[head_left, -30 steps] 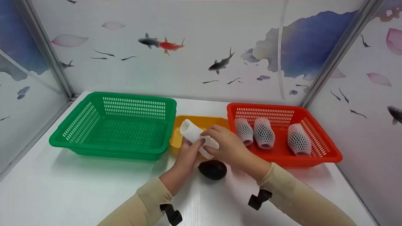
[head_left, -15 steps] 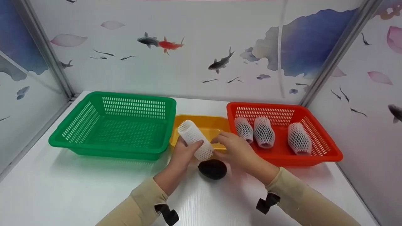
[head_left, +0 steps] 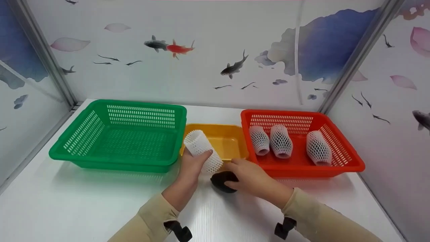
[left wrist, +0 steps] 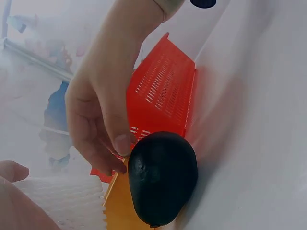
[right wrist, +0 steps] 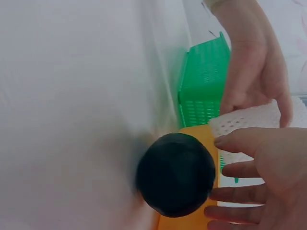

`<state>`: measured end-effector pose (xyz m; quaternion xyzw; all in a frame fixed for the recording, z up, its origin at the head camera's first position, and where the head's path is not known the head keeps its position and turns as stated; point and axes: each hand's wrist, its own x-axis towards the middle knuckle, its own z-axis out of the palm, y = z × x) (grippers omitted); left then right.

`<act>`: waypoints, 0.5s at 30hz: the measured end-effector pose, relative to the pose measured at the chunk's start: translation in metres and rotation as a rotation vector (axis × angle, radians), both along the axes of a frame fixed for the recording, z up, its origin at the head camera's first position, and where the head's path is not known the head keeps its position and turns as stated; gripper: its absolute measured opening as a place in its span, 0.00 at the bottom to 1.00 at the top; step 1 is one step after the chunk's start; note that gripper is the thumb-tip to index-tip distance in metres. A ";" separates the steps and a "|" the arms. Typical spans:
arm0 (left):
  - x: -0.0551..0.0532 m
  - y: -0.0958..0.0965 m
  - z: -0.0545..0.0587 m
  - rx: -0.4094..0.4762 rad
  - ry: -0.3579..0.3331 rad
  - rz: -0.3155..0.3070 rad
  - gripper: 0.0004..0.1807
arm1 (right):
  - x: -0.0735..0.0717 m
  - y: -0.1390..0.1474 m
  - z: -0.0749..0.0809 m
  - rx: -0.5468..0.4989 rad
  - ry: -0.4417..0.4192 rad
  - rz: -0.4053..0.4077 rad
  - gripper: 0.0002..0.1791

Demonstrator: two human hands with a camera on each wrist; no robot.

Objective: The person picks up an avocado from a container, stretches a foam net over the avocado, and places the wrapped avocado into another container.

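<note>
A white foam net sleeve (head_left: pixel 202 150) is held tilted in my left hand (head_left: pixel 189 169), thumb on its near side and fingers behind it. Its upper end gapes as a round opening. Just below and to the right, a dark avocado (head_left: pixel 219 181) lies on the white table. My right hand (head_left: pixel 252 177) is at the avocado's right side, its thumb reaching over the near face. In the right wrist view the fingers (right wrist: pixel 240 193) are spread and nearly straight beside the avocado (right wrist: pixel 175 175). Whether the fingertips touch it is hard to tell.
A green basket (head_left: pixel 114 161) stands at left with nothing in it. Behind my hands sits a small yellow bin (head_left: pixel 228 127). The red basket (head_left: pixel 302 171) at right holds several dark fruits in foam nets, one of them a netted fruit (head_left: pixel 281 141). A printed wall panel rises behind.
My right hand has let go of the foam net sleeve and moved down to the avocado. My left hand has shifted slightly left, still holding the sleeve.
</note>
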<state>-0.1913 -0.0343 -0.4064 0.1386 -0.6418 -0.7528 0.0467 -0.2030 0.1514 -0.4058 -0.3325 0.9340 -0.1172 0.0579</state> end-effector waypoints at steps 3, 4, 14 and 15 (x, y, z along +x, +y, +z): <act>-0.001 0.000 0.001 0.014 -0.011 0.017 0.36 | 0.001 0.000 -0.008 0.031 -0.018 -0.002 0.28; -0.001 0.000 0.002 0.022 -0.016 0.020 0.36 | 0.001 0.000 -0.010 0.034 -0.026 -0.003 0.30; -0.004 0.001 0.003 0.125 -0.003 0.023 0.36 | 0.003 0.003 -0.025 -0.022 -0.032 -0.011 0.34; -0.004 0.001 0.004 0.133 -0.003 0.023 0.37 | 0.003 0.004 -0.024 -0.031 -0.032 -0.013 0.34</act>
